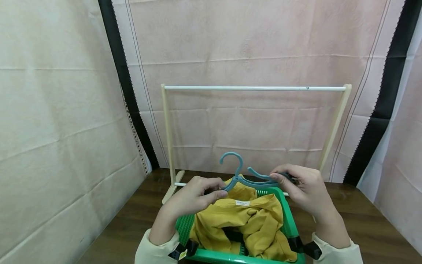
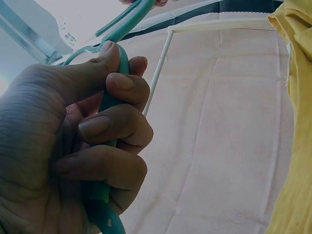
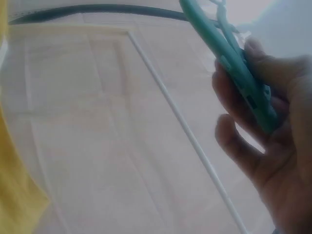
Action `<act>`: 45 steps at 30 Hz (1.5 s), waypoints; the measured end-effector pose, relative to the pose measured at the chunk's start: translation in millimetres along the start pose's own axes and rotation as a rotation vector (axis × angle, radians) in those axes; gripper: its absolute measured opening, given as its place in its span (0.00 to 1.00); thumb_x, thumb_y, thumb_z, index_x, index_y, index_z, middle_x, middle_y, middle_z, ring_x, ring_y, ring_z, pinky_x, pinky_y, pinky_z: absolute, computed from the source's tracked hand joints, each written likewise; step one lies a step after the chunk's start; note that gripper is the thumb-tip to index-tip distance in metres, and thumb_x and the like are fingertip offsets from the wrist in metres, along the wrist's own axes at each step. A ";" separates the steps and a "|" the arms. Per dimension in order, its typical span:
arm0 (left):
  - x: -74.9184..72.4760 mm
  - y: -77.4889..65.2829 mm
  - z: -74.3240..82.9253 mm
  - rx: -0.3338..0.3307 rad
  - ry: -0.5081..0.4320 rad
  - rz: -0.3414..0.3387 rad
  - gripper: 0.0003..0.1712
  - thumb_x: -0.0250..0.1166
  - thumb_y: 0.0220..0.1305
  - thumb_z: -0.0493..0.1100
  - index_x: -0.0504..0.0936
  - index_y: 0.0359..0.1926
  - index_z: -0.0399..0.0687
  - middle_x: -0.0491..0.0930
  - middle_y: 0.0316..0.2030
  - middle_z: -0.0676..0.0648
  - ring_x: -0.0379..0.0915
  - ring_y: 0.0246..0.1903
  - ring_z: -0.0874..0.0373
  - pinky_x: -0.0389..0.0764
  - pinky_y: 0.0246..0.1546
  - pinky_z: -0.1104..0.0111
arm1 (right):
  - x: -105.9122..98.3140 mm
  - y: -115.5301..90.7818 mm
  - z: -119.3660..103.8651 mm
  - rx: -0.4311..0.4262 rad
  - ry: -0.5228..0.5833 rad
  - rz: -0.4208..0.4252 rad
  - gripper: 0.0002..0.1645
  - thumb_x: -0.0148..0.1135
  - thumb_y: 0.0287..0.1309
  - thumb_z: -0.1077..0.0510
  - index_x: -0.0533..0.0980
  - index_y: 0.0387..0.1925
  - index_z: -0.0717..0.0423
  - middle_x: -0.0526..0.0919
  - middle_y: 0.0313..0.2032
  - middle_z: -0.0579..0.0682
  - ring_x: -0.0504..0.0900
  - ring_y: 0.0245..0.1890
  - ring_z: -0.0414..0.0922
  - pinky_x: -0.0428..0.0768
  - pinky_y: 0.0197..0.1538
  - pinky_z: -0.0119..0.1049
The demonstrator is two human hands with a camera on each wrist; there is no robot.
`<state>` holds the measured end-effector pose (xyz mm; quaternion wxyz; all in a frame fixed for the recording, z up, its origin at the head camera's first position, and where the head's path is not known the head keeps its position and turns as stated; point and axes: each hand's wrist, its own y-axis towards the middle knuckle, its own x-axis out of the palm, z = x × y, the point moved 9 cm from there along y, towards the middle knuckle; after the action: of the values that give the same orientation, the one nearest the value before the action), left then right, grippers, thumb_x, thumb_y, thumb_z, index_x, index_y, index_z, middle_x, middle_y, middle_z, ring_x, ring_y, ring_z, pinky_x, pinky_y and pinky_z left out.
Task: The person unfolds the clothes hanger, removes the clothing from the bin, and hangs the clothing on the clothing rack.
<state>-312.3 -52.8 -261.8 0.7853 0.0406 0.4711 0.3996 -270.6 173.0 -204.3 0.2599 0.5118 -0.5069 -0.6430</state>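
A blue clothes hanger (image 1: 238,175) is held between both hands over a green basket, its hook pointing up. My left hand (image 1: 201,194) pinches the hanger's left arm between thumb and fingers; in the left wrist view the fingers (image 2: 114,126) curl round it. My right hand (image 1: 304,187) grips the other end, and thumb and fingers close on the blue arm (image 3: 234,68) in the right wrist view. A second slim blue piece (image 1: 258,174) with a free tip runs into the right hand too. Below lies a crumpled yellow garment (image 1: 230,220) with a white label (image 1: 242,202).
The green basket (image 1: 290,220) stands on a brown wooden table (image 1: 122,227). Behind it rises a rack with a white top bar (image 1: 254,88) and cream posts (image 1: 167,135). Pale cloth walls (image 1: 66,110) with black edge strips enclose the table.
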 end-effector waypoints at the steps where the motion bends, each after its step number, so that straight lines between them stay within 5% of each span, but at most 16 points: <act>1: 0.2 0.1 0.0 0.001 -0.001 -0.003 0.07 0.58 0.76 0.52 0.80 0.39 0.60 0.71 0.20 0.57 0.63 0.16 0.65 0.68 0.20 0.73 | -1.6 0.5 -0.9 -0.005 -0.005 0.019 0.04 0.70 0.61 0.63 0.85 0.36 0.51 0.85 0.27 0.43 0.72 0.21 0.29 0.71 0.26 0.22; 12: -5.4 -3.8 0.8 -0.015 0.022 0.020 0.07 0.59 0.75 0.53 0.81 0.38 0.61 0.68 0.18 0.58 0.60 0.15 0.66 0.65 0.20 0.73 | -12.8 1.0 -1.3 0.028 -0.042 0.094 0.04 0.70 0.62 0.59 0.84 0.32 0.56 0.85 0.25 0.46 0.80 0.22 0.33 0.76 0.28 0.21; 28: -20.6 -9.9 2.6 0.019 0.019 0.082 0.06 0.61 0.74 0.51 0.83 0.39 0.60 0.72 0.20 0.55 0.59 0.16 0.67 0.66 0.20 0.73 | -27.7 -9.4 17.5 0.119 -0.032 0.090 0.13 0.73 0.50 0.75 0.83 0.33 0.56 0.85 0.25 0.45 0.83 0.26 0.33 0.79 0.33 0.20; 34: -29.4 -12.7 -1.5 -0.004 0.088 0.139 0.06 0.61 0.73 0.54 0.84 0.39 0.64 0.75 0.19 0.55 0.59 0.15 0.67 0.64 0.17 0.73 | -22.6 -16.0 30.1 0.256 -0.054 -0.042 0.12 0.70 0.55 0.73 0.82 0.34 0.54 0.85 0.26 0.41 0.83 0.26 0.32 0.79 0.31 0.22; 39: -27.6 -10.9 -8.2 -0.040 0.124 0.132 0.06 0.61 0.74 0.53 0.83 0.40 0.65 0.71 0.17 0.57 0.58 0.14 0.67 0.64 0.18 0.73 | -16.8 -23.5 37.5 0.366 -0.114 -0.219 0.15 0.66 0.65 0.64 0.79 0.27 0.40 0.79 0.21 0.33 0.75 0.18 0.32 0.71 0.22 0.24; 41: -26.3 -10.4 -10.5 -0.051 0.139 0.129 0.05 0.61 0.74 0.52 0.83 0.40 0.64 0.69 0.17 0.58 0.58 0.14 0.67 0.64 0.18 0.73 | -16.7 -24.6 35.1 0.371 -0.102 -0.260 0.19 0.65 0.66 0.63 0.77 0.24 0.37 0.76 0.18 0.31 0.70 0.15 0.32 0.68 0.20 0.25; 45: -18.2 -8.6 -14.1 -0.070 0.153 0.087 0.05 0.61 0.74 0.50 0.83 0.39 0.63 0.65 0.16 0.60 0.57 0.14 0.68 0.64 0.19 0.74 | -14.1 -20.4 22.1 0.312 0.032 -0.291 0.19 0.63 0.64 0.70 0.81 0.31 0.39 0.82 0.25 0.33 0.77 0.22 0.33 0.74 0.25 0.26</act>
<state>-322.4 -75.1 -260.5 0.7300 0.0028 0.5132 0.4514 -282.4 200.7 -218.3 0.0900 0.6240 -0.5167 -0.5792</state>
